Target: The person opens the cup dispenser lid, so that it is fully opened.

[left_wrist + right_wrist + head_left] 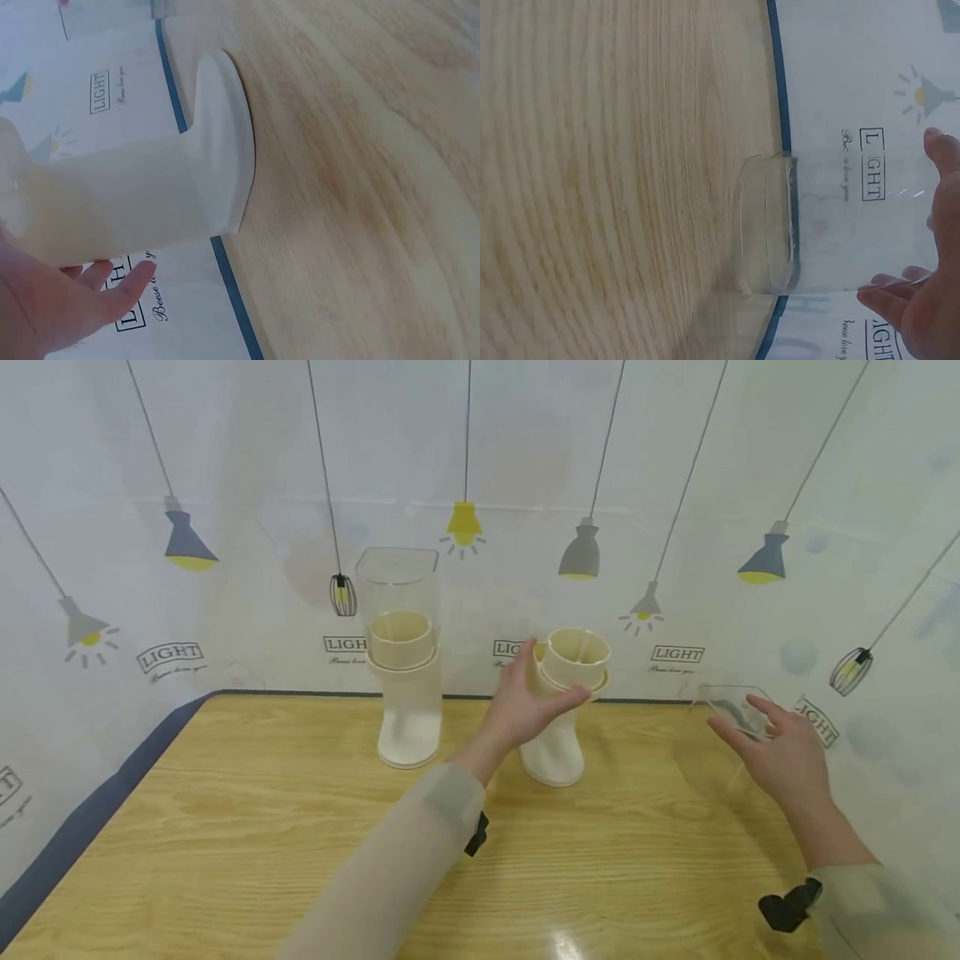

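Note:
My left hand (521, 710) grips the upper part of a cream dispenser base (553, 752), thumb across its front. The base stands upright on the table with its round collar on top; the left wrist view shows its body (127, 195) and curved foot, with the left hand (45, 300) at the upper end. At the right, my right hand (791, 756) holds a clear container (712, 747) near its rim. In the right wrist view the fingers of the right hand (922, 277) curl round the clear container (832, 240), whose end is at the table.
A second cream dispenser (411, 718) with a clear container (397, 577) on top stands left of my left hand. The wooden table (262, 827) ends at a dark blue edge against a printed backdrop (517, 435) with lamp pictures. Dark devices are on both wrists.

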